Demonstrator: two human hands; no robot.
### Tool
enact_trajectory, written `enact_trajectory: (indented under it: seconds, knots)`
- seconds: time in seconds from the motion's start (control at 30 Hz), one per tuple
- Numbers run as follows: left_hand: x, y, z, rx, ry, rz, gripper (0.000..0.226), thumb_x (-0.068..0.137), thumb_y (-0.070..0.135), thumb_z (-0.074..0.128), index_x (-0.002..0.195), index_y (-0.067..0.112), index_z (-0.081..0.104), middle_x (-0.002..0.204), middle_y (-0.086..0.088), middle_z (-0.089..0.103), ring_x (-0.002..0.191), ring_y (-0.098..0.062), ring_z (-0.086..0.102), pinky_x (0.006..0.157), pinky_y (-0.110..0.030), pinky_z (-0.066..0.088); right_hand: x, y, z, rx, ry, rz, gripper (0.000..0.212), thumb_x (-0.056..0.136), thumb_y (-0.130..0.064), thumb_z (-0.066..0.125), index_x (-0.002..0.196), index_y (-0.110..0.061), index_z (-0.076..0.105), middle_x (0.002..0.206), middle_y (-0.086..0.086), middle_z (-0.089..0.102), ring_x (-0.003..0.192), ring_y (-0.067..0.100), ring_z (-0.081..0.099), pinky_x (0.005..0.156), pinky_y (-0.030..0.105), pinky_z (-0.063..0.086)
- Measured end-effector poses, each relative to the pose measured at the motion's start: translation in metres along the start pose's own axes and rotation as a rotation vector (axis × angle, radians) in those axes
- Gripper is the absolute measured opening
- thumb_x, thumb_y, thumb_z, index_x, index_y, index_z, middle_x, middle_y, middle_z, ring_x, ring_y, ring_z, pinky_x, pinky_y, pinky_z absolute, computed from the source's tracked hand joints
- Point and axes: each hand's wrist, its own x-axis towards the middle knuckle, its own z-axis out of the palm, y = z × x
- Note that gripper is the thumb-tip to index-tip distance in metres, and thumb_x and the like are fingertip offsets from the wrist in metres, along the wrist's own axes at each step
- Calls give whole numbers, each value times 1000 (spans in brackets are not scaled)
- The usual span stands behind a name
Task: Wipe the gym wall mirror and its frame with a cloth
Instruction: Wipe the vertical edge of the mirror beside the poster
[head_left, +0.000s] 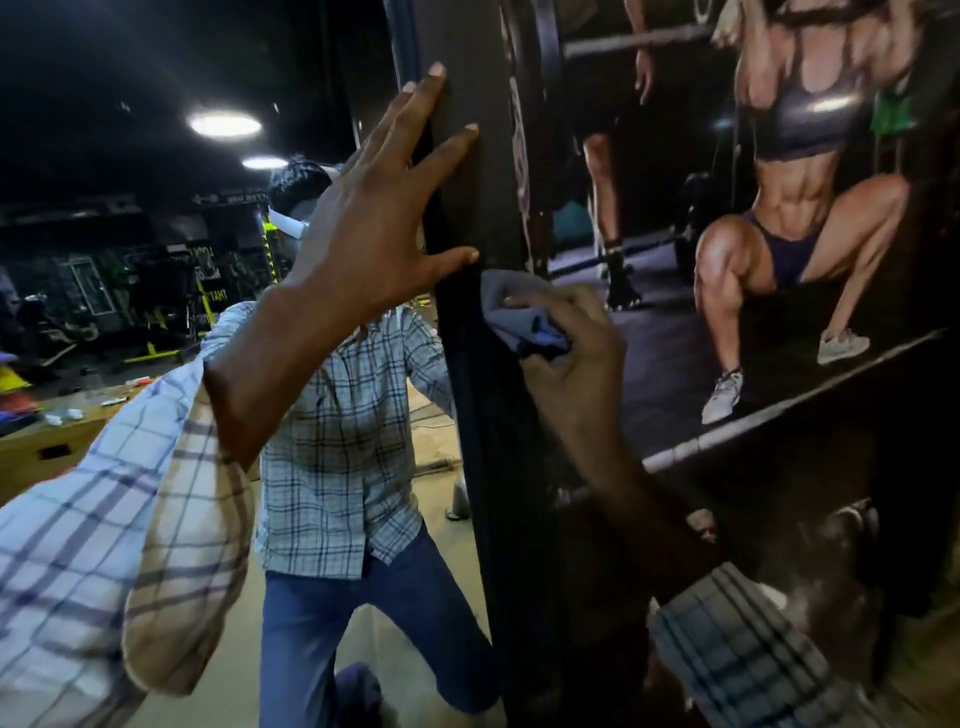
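Gym wall mirror (156, 249) is seen on the left, its dark vertical frame (483, 467) running down the middle of the view.

Left hand (363, 223) is laid flat against the frame, high up. Its fingers (415, 104) are straight and spread, released, nothing held; the thumb tip is set on the frame just above the cloth.

Right hand (571, 374) is placed lower, on the frame's right side. Its fingers are curled round a bunched blue-grey cloth (519, 317), grasping it, and the cloth is pressed against the frame.

Checked shirt sleeves (104, 519) are seen on both forearms.

In the mirror a reflected person (337, 441) in a checked shirt and blue trousers is shown, with round ceiling lights (224, 124) and gym equipment far behind.

A large wall poster (779, 208) of athletes lifting is seen to the right of the frame.
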Motion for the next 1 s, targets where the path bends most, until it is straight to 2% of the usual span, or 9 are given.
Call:
enact_trajectory:
  seconds: [0.13, 0.27, 0.4, 0.47, 0.57, 0.7, 0.83, 0.9, 1.0]
  knots:
    - [-28, 11, 23, -3, 20, 7, 95, 80, 56, 74, 160, 24, 35, 175, -8, 2, 161, -29, 6, 127, -54, 24, -41, 12, 5, -91, -253, -203, 51, 72, 8, 74, 117, -14, 74, 119, -3, 61, 106, 8, 59, 86, 8, 43]
    - [-62, 18, 42, -26, 37, 30, 90, 78, 57, 73, 156, 26, 41, 175, -9, 3, 161, -30, 9, 124, -56, 29, -65, 26, 7, -1, -6, -39, 46, 71, 14, 74, 109, -12, 74, 113, -11, 57, 98, -3, 58, 83, 5, 44]
    - [-93, 28, 59, -22, 17, 48, 91, 76, 52, 78, 156, 26, 41, 175, -10, 3, 160, -29, 11, 124, -54, 30, -105, 34, 19, -109, -214, -204, 42, 72, 7, 75, 110, -12, 75, 112, -8, 57, 99, 8, 58, 80, 10, 43]
    - [-106, 32, 65, -20, 25, 48, 90, 77, 47, 81, 155, 26, 42, 175, -9, 3, 160, -29, 13, 122, -55, 34, -117, 44, 16, -64, -146, -153, 43, 71, 8, 72, 109, -11, 76, 112, -2, 61, 99, 10, 61, 80, 17, 49]
    - [-124, 40, 75, -23, 34, 58, 90, 77, 45, 84, 155, 23, 43, 174, -12, 5, 159, -29, 15, 120, -55, 37, -131, 51, 15, 20, 7, -60, 44, 68, 15, 72, 106, -8, 75, 110, -2, 61, 95, -6, 57, 83, 6, 44]
    - [-149, 52, 95, -38, 18, 76, 86, 80, 47, 79, 155, 21, 44, 173, -15, 8, 159, -35, 14, 120, -58, 36, -160, 62, 12, -11, -188, -169, 41, 72, 13, 72, 109, -6, 76, 111, -3, 58, 98, -8, 54, 86, 5, 41]
    - [-167, 61, 101, -50, 13, 57, 89, 81, 45, 82, 157, 21, 41, 174, -14, 6, 160, -34, 10, 120, -60, 36, -187, 74, 9, 30, -26, -61, 44, 71, 15, 75, 107, -10, 75, 113, 0, 62, 100, -7, 58, 86, 11, 49]
    - [-174, 68, 103, -38, -17, 39, 92, 80, 44, 83, 158, 21, 40, 174, -13, 4, 161, -32, 8, 122, -58, 34, -205, 75, 15, -19, -120, -109, 41, 74, 9, 78, 110, -12, 74, 114, -2, 61, 101, -3, 56, 89, 21, 52]
    - [-188, 76, 110, -47, -16, 42, 93, 79, 41, 86, 158, 20, 41, 174, -14, 4, 160, -33, 8, 123, -58, 33, -224, 85, 12, -36, -233, -154, 46, 71, 12, 76, 111, -12, 75, 114, -6, 59, 104, 0, 55, 88, 16, 50]
